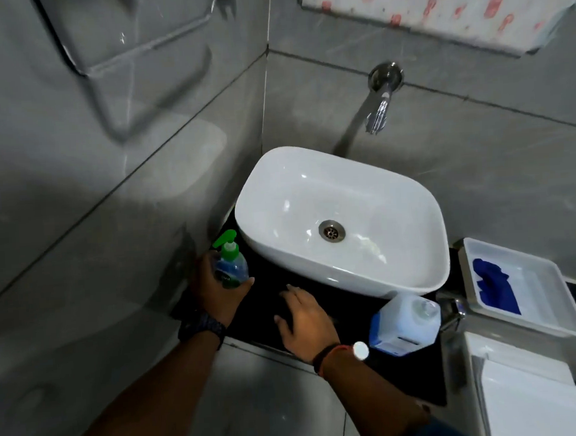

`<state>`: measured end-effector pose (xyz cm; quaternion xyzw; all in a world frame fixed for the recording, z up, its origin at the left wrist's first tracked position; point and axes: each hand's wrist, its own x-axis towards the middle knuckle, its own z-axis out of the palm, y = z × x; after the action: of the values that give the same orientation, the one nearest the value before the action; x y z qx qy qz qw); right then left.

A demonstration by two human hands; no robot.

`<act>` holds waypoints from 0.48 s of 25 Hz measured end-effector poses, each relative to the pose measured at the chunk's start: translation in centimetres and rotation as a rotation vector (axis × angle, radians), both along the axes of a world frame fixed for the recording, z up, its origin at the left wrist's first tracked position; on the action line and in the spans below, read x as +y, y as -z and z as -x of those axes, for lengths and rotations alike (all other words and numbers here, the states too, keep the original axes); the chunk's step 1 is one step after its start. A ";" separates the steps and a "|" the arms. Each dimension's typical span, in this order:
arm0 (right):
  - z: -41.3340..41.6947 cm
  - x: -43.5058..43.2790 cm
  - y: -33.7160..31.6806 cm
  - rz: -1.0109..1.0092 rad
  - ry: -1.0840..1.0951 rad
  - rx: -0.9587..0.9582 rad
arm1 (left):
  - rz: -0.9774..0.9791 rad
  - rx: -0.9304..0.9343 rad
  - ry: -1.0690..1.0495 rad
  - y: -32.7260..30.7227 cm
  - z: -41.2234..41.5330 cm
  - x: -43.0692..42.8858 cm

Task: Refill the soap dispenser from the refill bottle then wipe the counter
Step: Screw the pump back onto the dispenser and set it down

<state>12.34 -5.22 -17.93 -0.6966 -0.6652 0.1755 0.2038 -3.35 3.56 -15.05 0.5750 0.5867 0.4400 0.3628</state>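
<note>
Left hand (222, 289) grips soap dispenser (230, 266) at counter (421, 374) corner; right hand (306, 317) lies flat, released.

Front strip: your only bare stretch of the black desk (346, 312) lies between the white oval ceramic basin (340, 221) and the near edge; your right hand (306, 321) lies flat on it.
Left corner: the grey tiled wall (110, 195) hems you in, with the green-pump clear soap dispenser (230, 265) in your left hand (217, 296).
Right end: the squat translucent blue refill bottle (404, 325) blocks your sweep.
Further right: the white rectangular tray (555, 302) stands in your way.
Above the basin: the chrome wall spout (379, 111) juts out overhead.
</note>
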 end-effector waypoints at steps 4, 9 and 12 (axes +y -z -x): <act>0.3 1.0 5.2 0.014 -0.013 -0.173 | -0.013 -0.010 0.089 3.5 0.8 1.8; 0.8 1.0 7.4 -0.044 0.005 -0.300 | -0.073 0.023 0.044 4.7 0.6 2.0; 0.7 0.9 7.1 -0.017 -0.008 -0.280 | -0.073 0.025 0.065 5.1 1.0 1.8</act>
<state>11.65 -4.29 -25.05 -0.7100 -0.6912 0.0717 0.1139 -4.37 5.36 -20.13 0.6121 0.5558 0.4419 0.3482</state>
